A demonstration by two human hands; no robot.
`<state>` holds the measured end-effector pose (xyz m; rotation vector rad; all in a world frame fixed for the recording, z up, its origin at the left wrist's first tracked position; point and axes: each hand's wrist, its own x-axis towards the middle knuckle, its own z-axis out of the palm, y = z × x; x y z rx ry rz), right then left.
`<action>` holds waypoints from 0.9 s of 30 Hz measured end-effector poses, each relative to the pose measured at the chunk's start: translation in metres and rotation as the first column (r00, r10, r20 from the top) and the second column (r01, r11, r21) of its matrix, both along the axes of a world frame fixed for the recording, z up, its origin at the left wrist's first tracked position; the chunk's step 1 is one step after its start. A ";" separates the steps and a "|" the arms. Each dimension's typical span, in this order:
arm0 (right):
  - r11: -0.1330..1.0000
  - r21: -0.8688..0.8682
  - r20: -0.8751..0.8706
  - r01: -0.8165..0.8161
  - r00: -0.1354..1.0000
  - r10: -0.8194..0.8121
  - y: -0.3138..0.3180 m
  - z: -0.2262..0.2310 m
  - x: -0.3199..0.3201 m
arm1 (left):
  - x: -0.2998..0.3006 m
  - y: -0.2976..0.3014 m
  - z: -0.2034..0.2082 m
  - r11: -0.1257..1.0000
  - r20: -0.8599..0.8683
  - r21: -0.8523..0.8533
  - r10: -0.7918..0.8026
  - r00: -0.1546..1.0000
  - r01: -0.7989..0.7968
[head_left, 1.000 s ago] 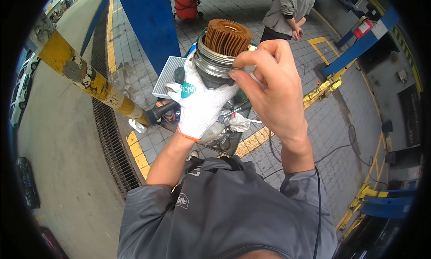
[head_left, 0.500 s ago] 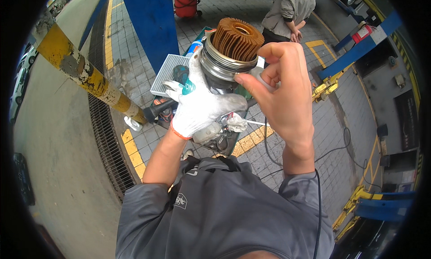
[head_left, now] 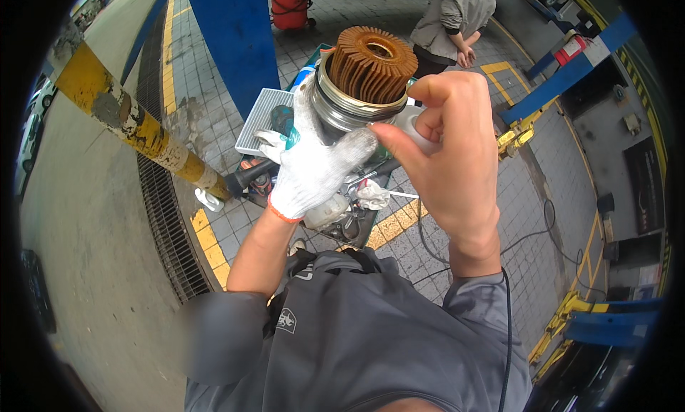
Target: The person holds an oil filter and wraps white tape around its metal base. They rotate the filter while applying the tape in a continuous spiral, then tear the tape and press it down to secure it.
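My left hand [head_left: 307, 166], in a white knit glove with an orange cuff, is wrapped round a metal oil filter housing [head_left: 349, 116] from the left and below. A rusty-brown pleated oil filter [head_left: 374, 59] stands up out of it, slightly tilted. Below the metal rim runs a dark rubber ring [head_left: 325, 104]. My bare right hand [head_left: 453, 137] is at the housing's right side, fingers curled. Its thumb tip touches near the lower edge by the gloved thumb, and the index finger bends at the rim. Whatever lies between these fingertips is too hidden to name.
Below my hands a cart holds a white pleated panel filter [head_left: 265, 116], a cloudy plastic container [head_left: 328, 211] and a crumpled white rag [head_left: 373, 194]. Left stand a blue post [head_left: 232, 41] and a yellow-white pole [head_left: 135, 126]. A person [head_left: 457, 19] stands beyond; a cable [head_left: 531, 237] crosses the tiles.
My left thumb has moved up against the housing's side. The housing with its filter has shifted slightly left and tilted a little. My right hand stays curled at its right side.
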<state>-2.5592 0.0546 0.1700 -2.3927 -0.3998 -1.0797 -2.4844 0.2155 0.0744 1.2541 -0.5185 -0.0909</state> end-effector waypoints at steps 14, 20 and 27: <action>0.991 -0.123 -0.008 0.062 0.998 -0.063 0.002 -0.001 -0.013 | 0.002 0.007 0.008 0.976 -0.067 -0.150 -0.167 0.984 0.156; 0.997 -0.067 0.004 0.046 0.999 -0.046 0.002 -0.002 -0.011 | 0.006 0.017 -0.003 0.976 -0.066 -0.081 -0.209 0.976 0.204; 0.998 -0.054 -0.025 0.028 0.999 -0.030 0.003 0.002 -0.010 | 0.008 0.020 0.000 0.964 -0.046 -0.099 -0.251 0.967 0.245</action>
